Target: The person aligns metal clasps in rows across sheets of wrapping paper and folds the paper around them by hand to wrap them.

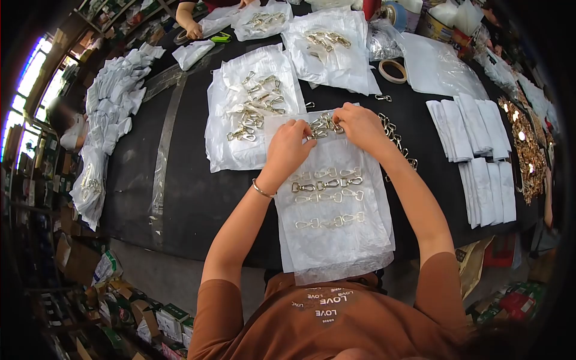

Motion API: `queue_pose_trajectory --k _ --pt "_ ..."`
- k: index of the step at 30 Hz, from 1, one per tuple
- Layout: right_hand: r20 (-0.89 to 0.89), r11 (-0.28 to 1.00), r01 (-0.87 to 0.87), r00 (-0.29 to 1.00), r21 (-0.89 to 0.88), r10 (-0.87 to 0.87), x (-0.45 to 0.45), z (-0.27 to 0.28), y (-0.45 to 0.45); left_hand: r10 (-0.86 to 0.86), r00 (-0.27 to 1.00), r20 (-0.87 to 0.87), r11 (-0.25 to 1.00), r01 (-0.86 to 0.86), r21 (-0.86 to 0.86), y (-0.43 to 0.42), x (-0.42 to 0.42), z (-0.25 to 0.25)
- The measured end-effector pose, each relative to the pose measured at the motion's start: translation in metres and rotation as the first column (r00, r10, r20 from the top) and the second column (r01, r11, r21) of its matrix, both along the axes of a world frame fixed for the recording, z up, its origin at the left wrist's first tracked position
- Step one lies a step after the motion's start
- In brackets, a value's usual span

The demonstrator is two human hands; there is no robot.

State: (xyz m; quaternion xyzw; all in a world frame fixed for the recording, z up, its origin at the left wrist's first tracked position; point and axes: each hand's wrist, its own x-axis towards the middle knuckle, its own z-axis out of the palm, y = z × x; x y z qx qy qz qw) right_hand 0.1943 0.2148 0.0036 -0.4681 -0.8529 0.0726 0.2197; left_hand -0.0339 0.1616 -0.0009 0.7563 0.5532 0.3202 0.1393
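My left hand (289,146) and my right hand (362,128) are close together at the top of a white paper sheet stack (330,243). Between them lies a cluster of metal swivel snap hooks (323,126). The fingers of both hands are closed on hooks at either end of this cluster; the fingertips are partly hidden. Nearer my body, one row of snap hooks (327,184) lies on top of the sheet. Fainter rows of hooks (330,221) show through the thin paper. More loose hooks (393,133) lie beside my right forearm.
White paper stacks (219,144) with loose hooks stand beyond. Folded white packets (456,129), a tape roll (392,71) and a plastic bag pile (441,63) are at the right. Wrapped bundles (114,102) line the left edge. Another person's hand (193,30) is across the table.
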Motion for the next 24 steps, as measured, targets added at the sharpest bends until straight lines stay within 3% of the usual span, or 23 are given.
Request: queue_pose_trajectory --k 2,6,9,11,13,14,16,21,24 --pt "0.049 0.999 -0.026 0.998 -0.029 0.027 0.004 -0.006 -0.001 -0.004 1.000 0.007 0.999 0.004 -0.038 -0.001 -0.001 -0.001" --pt "0.127 0.989 -0.027 0.992 0.147 0.008 0.013 -0.017 -0.004 0.058 0.959 0.277 0.974 0.007 -0.228 -0.005 -0.008 0.012" --pt "0.031 0.994 0.035 0.999 0.102 -0.038 0.012 0.014 -0.048 0.044 0.911 0.410 0.991 0.013 -0.136 -0.041 -0.018 0.041" --pt "-0.051 0.986 -0.146 0.987 0.082 0.150 0.009 0.031 -0.091 0.023 0.930 0.367 0.948 0.097 -0.305 -0.079 -0.028 0.051" --pt "-0.036 0.951 -0.308 0.951 -0.008 0.308 0.009 0.030 -0.129 -0.069 0.923 0.378 0.910 0.213 -0.355 -0.117 -0.035 0.039" --pt "-0.036 0.952 -0.305 0.952 -0.009 0.304 0.009 0.028 -0.141 -0.072 0.923 0.379 0.909 0.217 -0.355 -0.130 -0.034 0.039" --pt "-0.019 0.933 -0.348 0.937 -0.094 0.348 0.007 0.022 -0.159 0.032 0.930 0.367 0.828 0.181 -0.531 -0.149 -0.033 0.039" --pt "-0.044 0.927 -0.354 0.935 -0.126 0.351 0.009 0.027 -0.149 -0.043 0.932 0.359 0.919 0.178 -0.351 -0.146 -0.031 0.034" --pt "-0.044 0.947 -0.315 0.949 -0.054 0.313 0.004 0.033 -0.106 -0.094 0.958 0.272 0.943 0.173 -0.283 -0.108 -0.032 0.040"
